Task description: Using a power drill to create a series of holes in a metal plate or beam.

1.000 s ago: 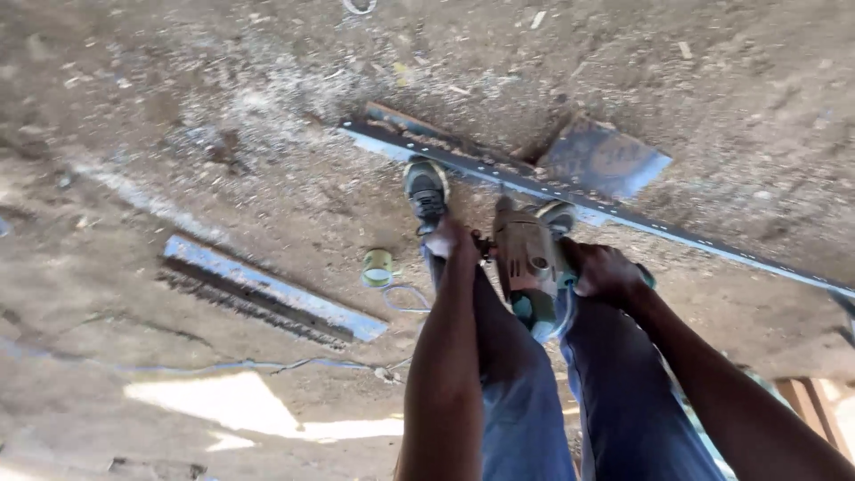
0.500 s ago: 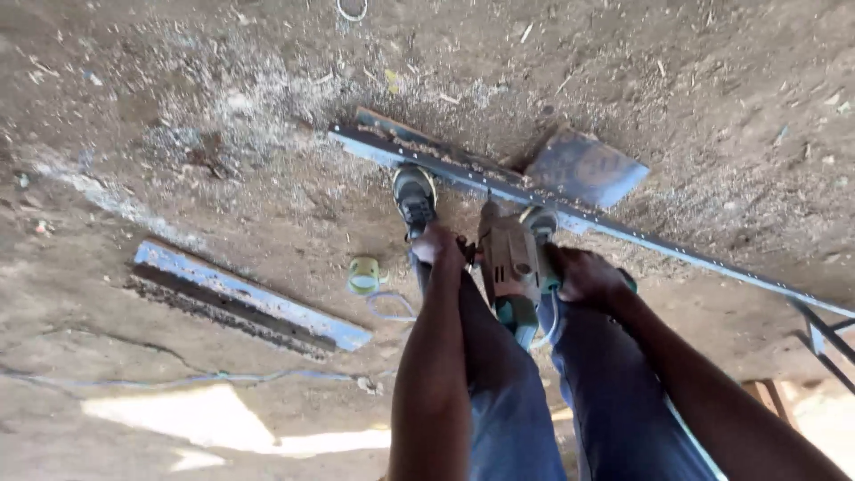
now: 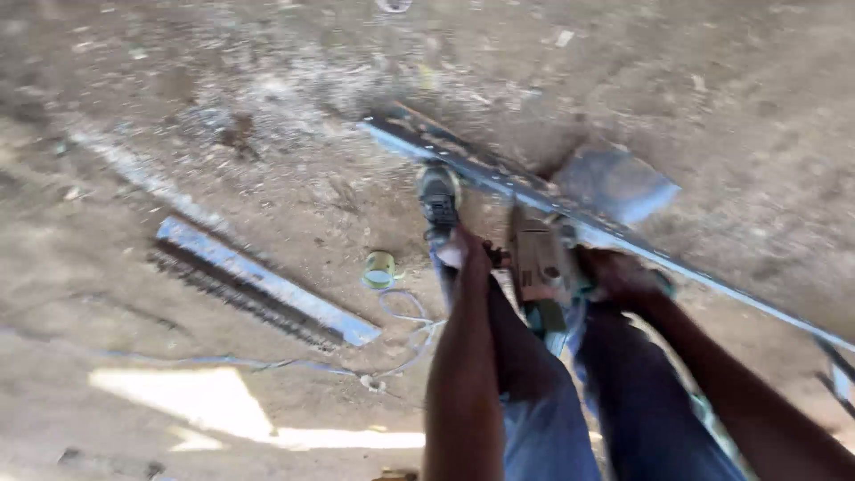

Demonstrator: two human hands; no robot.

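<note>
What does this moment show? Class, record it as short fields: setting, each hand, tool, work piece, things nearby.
Setting: dusty dirt ground, blurred view
Left hand: at the tool's side, grip unclear
Right hand: beside the tool's other side
Tool: handheld power tool over the bar
Work piece: long metal bar, shoe against it
Nearby: second metal bar, small tape roll, flat metal sheet

Motion blur smears the power tool; the long metal bar runs off-frame right.
</note>
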